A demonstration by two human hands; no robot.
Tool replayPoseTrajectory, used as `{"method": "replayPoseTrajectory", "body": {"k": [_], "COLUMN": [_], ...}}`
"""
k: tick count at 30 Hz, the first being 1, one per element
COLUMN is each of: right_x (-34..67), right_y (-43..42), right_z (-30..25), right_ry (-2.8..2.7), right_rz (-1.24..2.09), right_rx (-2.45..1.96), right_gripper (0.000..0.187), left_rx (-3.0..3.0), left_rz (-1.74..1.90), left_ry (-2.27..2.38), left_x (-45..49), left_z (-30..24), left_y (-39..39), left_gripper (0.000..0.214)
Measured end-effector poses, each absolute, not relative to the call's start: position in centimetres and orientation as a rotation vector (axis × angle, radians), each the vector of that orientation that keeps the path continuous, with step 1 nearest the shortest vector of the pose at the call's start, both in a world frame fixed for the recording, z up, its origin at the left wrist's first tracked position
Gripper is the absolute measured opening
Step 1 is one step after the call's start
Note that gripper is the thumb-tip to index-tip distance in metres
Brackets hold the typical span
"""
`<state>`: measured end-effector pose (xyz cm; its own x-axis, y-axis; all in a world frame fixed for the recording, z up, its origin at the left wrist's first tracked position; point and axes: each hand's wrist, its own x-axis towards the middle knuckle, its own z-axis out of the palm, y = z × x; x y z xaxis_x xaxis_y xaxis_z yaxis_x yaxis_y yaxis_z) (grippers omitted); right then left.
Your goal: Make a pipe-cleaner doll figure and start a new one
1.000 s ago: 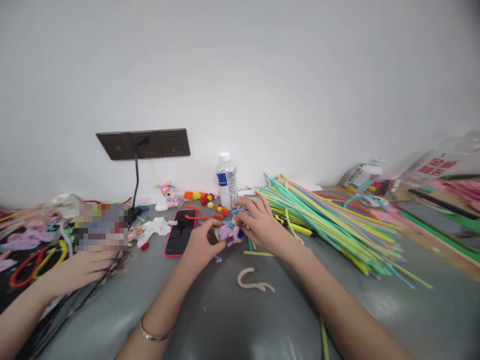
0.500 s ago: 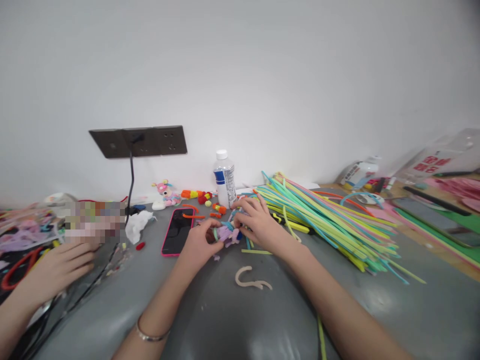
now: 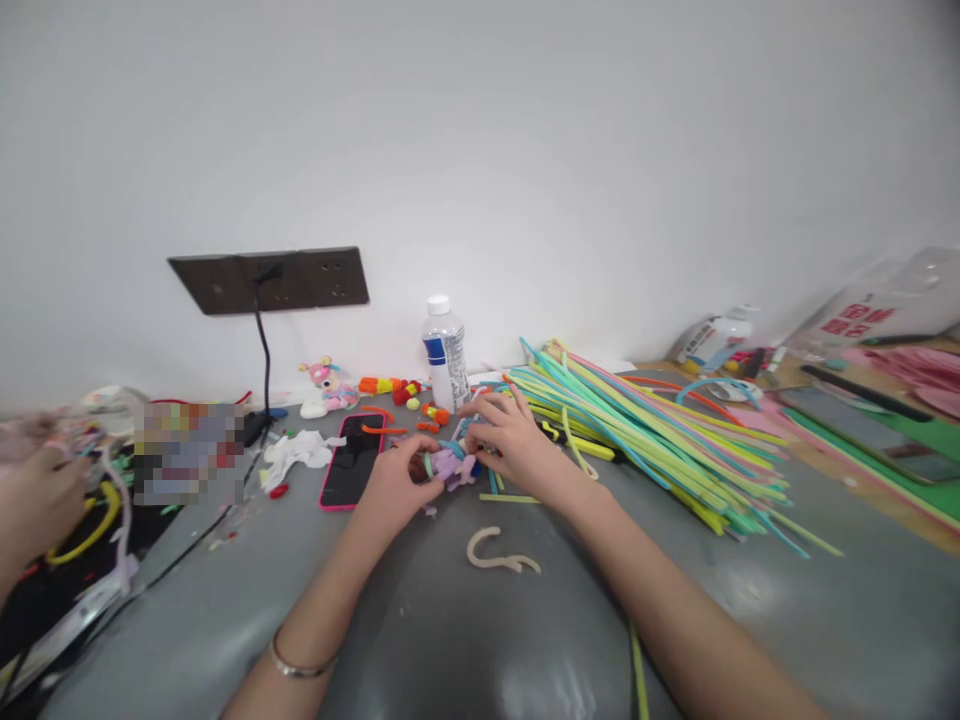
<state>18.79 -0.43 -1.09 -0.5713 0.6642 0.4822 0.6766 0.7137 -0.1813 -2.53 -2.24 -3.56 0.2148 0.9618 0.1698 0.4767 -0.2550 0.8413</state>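
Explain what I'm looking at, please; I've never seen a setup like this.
There's no machine: the view comes from a camera on a person's head, looking forward and down. Their left hand pinches a small lilac piece; the right hand is at its other end, its grip partly hidden. On the grey table a curled beige piece lies nearer the camera, a pink-edged phone to the left, fuzzy stems to the right. An upright bottle stands behind. The blurred hand far left is another person's.
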Motion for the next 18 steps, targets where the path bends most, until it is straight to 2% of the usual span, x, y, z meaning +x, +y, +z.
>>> {"method": "replayPoseTrajectory", "body": {"k": [6,13,18], "right_x": [18.7,18.8,18.6], "right_y": [-0.3,-0.1,-0.5], "right_z": [-1.3,-1.0,-0.3], "right_ry": [-2.383,-2.246,-2.087], "right_rz": [-0.025,-0.091,-0.007], "right_rx": [-1.02,-0.96,-0.946], "right_gripper": [0.017,0.017,0.015], "left_rx": [1.869,1.955,2.014], "left_rz": [0.952,1.132,1.215], "left_ry": [1.353,1.457,1.463], "left_x": [-2.6,-2.9,-3.2], "left_z": [-3.8,-3.0,-3.1], "left_y": [-2.2,-2.3,-2.5], "left_gripper": [0.029,0.032,0.037]}}
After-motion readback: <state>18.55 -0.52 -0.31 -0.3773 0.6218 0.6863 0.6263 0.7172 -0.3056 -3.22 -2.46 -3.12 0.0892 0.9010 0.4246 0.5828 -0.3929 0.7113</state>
